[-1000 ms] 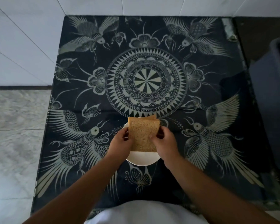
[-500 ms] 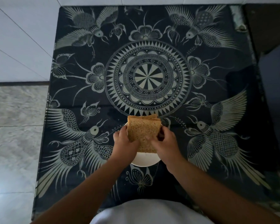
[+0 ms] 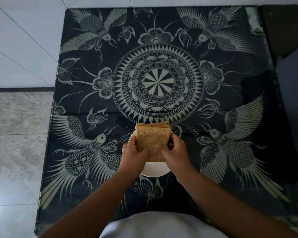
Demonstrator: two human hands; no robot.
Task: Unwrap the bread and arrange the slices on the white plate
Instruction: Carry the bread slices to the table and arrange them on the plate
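Observation:
A stack of brown bread slices [image 3: 151, 137] stands above the white plate [image 3: 155, 170] near the table's front middle. My left hand [image 3: 133, 155] grips the stack's left side, thumb laid over the front slice. My right hand [image 3: 175, 152] grips the right side the same way. Both hands and the bread cover most of the plate; only its near rim and a sliver at the left show. No wrapper is visible on the bread.
The table wears a dark cloth [image 3: 158, 79] with pale birds, flowers and a central mandala. A dark grey bin-like object [image 3: 294, 93] stands at the right edge. White wall tiles lie behind, grey floor tiles [image 3: 15, 134] to the left.
Both thumbs have slid further over the front slice and the hands have closed in on the stack. The bread stays over the plate; the camera has shifted slightly.

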